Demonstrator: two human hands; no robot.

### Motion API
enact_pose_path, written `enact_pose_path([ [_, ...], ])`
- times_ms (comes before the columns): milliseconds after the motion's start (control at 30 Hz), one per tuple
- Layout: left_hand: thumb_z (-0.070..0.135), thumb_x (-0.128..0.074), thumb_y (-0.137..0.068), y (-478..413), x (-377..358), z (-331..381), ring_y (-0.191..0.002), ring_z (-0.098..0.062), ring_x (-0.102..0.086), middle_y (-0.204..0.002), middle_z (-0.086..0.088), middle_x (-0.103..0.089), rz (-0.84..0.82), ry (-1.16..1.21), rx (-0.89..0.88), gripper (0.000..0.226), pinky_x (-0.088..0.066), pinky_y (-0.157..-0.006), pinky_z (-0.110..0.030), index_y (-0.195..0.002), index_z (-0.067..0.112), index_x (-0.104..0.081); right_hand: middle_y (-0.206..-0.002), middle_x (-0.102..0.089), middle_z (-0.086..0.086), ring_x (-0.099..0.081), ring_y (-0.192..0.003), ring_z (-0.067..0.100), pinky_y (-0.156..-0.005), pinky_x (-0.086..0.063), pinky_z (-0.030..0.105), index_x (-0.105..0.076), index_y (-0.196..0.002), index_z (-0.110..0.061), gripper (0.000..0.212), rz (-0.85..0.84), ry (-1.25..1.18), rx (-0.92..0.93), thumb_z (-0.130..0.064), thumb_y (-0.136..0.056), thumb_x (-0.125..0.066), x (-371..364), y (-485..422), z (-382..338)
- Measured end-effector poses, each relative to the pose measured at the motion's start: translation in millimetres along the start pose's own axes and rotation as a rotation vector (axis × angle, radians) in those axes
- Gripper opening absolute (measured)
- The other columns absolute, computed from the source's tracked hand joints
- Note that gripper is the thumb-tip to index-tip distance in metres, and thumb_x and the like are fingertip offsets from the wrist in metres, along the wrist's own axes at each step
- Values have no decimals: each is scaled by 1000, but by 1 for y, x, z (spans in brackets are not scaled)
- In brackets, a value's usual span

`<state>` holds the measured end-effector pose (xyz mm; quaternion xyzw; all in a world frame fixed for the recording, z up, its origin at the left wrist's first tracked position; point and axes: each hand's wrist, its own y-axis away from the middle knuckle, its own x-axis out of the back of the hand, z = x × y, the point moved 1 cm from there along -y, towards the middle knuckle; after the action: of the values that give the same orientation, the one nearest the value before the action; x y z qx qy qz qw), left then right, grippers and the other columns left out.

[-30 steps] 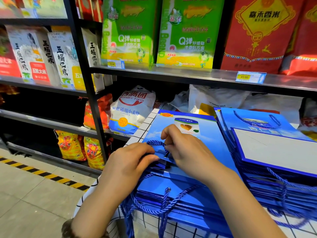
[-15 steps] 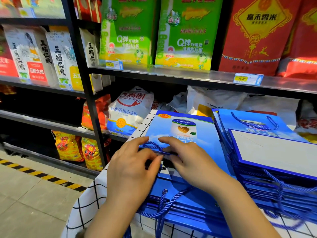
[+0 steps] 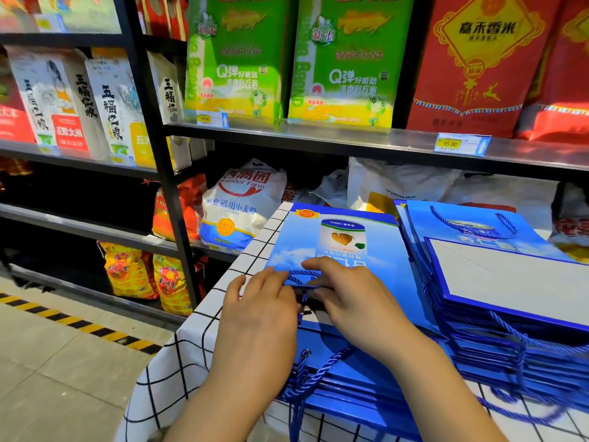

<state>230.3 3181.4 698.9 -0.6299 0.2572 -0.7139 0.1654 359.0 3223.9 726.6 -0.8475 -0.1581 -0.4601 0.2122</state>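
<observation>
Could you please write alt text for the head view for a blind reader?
Two hands meet at the near edge of the top blue gift bag on a stack, the right hand pinching it by its rope handle, the left hand touching it. The stack lies on a checked cloth beside a second stack, before shop shelves of rice bags.
</observation>
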Motion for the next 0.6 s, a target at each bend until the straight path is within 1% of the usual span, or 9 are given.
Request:
enact_pose_path([
  [67,25,-68,-69,2,4,-7,-80,-22,-67,-84,0,-70,5,80,2,8,-42,-81,-35,-66,18,-65,-106,-69,-8,-58,-104,17,-86,-46,34,-58,-111,-30,24,32,-24,-9,-21,-90,-52,-1,4,2],
  [133,34,-53,-81,3,14,-12,-76,-18,-64,-80,8,-67,-27,279,122,17,-40,-72,-29,-68,25,-61,-95,-70,-7,-61,-96,17,-81,-48,35,-65,-98,-27,14,93,-31,-21,-25,-86,-57,-4,10,3],
  [200,37,-54,-86,-2,21,-13,-78,-12,-61,-77,14,-64,-22,439,277,15,-43,-68,-31,-73,32,-55,-99,-70,-10,-62,-97,14,-84,-47,33,-67,-97,-26,14,137,-20,-34,-28,-86,-58,-7,17,1],
  [233,39,-54,-87,-6,25,-12,-82,-12,-61,-78,15,-63,-53,457,323,11,-44,-68,-31,-78,33,-54,-105,-69,-12,-60,-101,12,-86,-46,32,-66,-99,-26,16,149,15,-32,-30,-87,-57,-9,20,-1],
  [267,40,-52,-88,-10,25,-11,-87,-13,-61,-82,15,-64,-60,388,304,8,-44,-70,-30,-85,33,-55,-109,-67,-13,-58,-105,11,-87,-45,30,-65,-101,-27,17,162,55,-26,-31,-88,-56,-11,23,-2],
  [333,43,-51,-88,-21,21,-8,-95,-14,-59,-92,13,-66,-156,296,307,16,-42,-73,-28,-98,32,-57,-113,-65,-13,-56,-108,12,-85,-44,29,-62,-101,-28,17,177,102,-17,-33,-89,-53,-13,26,-4],
  [433,41,-63,-79,-36,6,-2,-89,-12,-60,-80,13,-64,-272,429,389,13,-42,-72,-27,-88,33,-57,-113,-63,-13,-55,-107,12,-79,-42,28,-58,-103,-29,17,169,119,-35,-33,-91,-48,-15,29,-6],
  [533,28,-66,-77,-41,-5,-1,-82,-14,-61,-69,12,-61,-276,510,423,18,-45,-70,-29,-74,36,-51,-114,-62,-13,-54,-107,13,-80,-42,29,-55,-109,-30,20,157,120,-27,-35,-92,-45,-16,31,-3],
  [600,25,-64,-80,-43,-5,-5,-82,-17,-61,-71,10,-63,-191,502,449,18,-45,-69,-30,-75,36,-51,-113,-63,-11,-55,-106,15,-79,-42,29,-53,-108,-29,20,148,131,-24,-37,-93,-43,-16,32,-1],
])
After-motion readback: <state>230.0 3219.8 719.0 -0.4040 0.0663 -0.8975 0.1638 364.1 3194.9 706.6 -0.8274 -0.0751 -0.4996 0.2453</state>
